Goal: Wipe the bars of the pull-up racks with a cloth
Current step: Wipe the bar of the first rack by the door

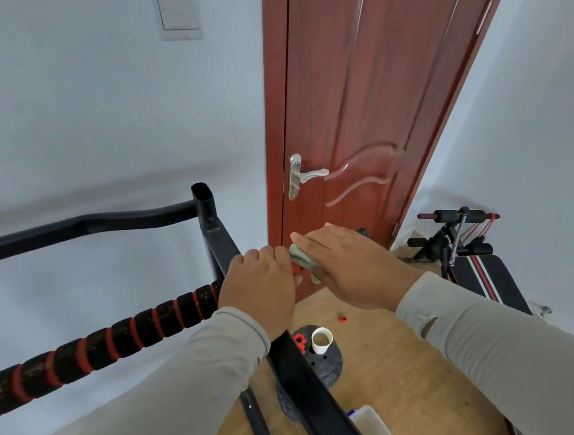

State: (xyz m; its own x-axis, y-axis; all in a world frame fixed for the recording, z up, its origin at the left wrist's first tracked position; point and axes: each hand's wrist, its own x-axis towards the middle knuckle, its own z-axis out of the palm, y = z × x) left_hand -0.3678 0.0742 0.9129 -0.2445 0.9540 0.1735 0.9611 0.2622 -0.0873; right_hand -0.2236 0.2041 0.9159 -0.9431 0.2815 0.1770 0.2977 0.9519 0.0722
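A black pull-up rack fills the left and middle of the view. Its padded handle bar (116, 337), black with red bands, runs from the lower left up to the black upright post (206, 210). A plain black top bar (84, 230) reaches left from that post. My left hand (260, 288) is closed around the right end of the padded bar. My right hand (347, 264) lies flat with fingers stretched out, pressing a crumpled green cloth (300, 255) against the bar end beside my left hand. Most of the cloth is hidden under my right hand.
A red-brown door with a silver handle (304, 176) stands just behind the rack. A sit-up bench (466, 247) sits at the right wall. On the wooden floor below are a dark weight plate (324, 362) with a white cup (321, 341), a red knob (342, 318) and a white bin (370, 427).
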